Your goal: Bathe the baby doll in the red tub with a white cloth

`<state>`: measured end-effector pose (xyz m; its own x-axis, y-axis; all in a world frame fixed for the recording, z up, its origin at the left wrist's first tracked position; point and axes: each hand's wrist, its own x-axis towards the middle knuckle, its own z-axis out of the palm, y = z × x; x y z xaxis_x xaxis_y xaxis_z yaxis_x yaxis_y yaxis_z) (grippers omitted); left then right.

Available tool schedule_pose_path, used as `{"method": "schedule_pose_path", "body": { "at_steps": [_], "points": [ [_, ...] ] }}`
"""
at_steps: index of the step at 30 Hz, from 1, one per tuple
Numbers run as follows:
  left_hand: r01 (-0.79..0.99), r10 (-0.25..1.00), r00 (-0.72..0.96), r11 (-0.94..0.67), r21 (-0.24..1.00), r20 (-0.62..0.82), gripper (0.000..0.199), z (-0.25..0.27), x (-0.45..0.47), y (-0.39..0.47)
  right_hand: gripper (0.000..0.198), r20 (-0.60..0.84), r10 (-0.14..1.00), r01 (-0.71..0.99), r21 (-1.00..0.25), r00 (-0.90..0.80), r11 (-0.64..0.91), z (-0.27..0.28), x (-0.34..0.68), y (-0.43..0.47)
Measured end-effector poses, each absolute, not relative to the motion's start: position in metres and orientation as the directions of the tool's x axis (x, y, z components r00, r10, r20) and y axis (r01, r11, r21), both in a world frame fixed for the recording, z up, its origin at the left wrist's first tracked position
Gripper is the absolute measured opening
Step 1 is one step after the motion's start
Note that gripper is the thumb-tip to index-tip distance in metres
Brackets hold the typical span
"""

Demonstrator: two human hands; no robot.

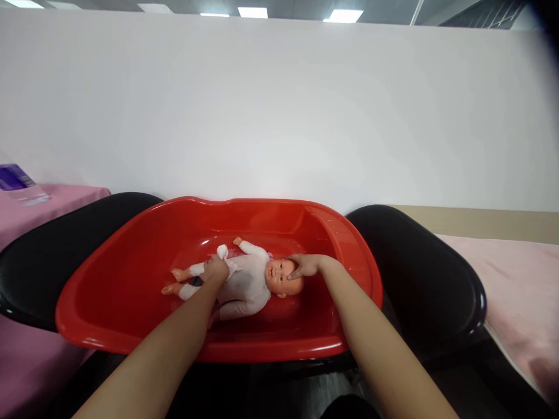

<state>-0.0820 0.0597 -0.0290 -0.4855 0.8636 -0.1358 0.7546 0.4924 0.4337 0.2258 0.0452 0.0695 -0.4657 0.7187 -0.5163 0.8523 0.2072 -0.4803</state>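
The person's two bare forearms lie nearest the camera, both entering from the bottom edge and converging over a red tub (109, 285). The left forearm (152, 343) slants up and rightward across the tub's near rim, passing in front of a doll (251, 285). The right forearm (375, 331) slants up and leftward over the rim, and the wrist bends so that the hand points left.

The left hand (217, 269) is closed, its back toward the camera, gripping a pale cloth (234, 267) with pinkish marks; a white bunch of it sticks up beyond the knuckles and a loose corner spreads toward the doll's chest. The fingertips are hidden, and whether the fist also presses on the doll's body cannot be told.

The right hand (309, 265) is partly open and curved over the crown of the doll's head, the thumb on the forehead and the fingers reaching over the far side.

The doll lies face up inside the tub, head to the right, bare feet to the left. It wears a whitish suit with a grey patch on the front. Its far arm stretches out from the body; its near arm lies alongside, the end partly behind the left forearm.

A black rounded panel (74, 256) flanks the tub at left, and a black curved surface (414, 279) at right.
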Motion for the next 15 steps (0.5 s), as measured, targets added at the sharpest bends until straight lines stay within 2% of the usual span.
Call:
{"method": "schedule_pose_path", "body": {
  "at_steps": [8, 15],
  "points": [
    [0.755, 0.857, -0.498, 0.503, 0.420, -0.133, 0.044, -0.0295, -0.0813, 0.0623, 0.077, -0.501, 0.737, 0.842, -0.512, -0.453, 0.169, 0.0784, 0.2220, 0.0382],
    [0.766, 0.861, -0.493, 0.499, 0.404, -0.128, 0.041, -0.0357, -0.0854, 0.0675, 0.077, -0.517, 0.741, 0.850, -0.508, -0.429, 0.138, 0.0797, 0.2217, 0.0378]
  ]
}}
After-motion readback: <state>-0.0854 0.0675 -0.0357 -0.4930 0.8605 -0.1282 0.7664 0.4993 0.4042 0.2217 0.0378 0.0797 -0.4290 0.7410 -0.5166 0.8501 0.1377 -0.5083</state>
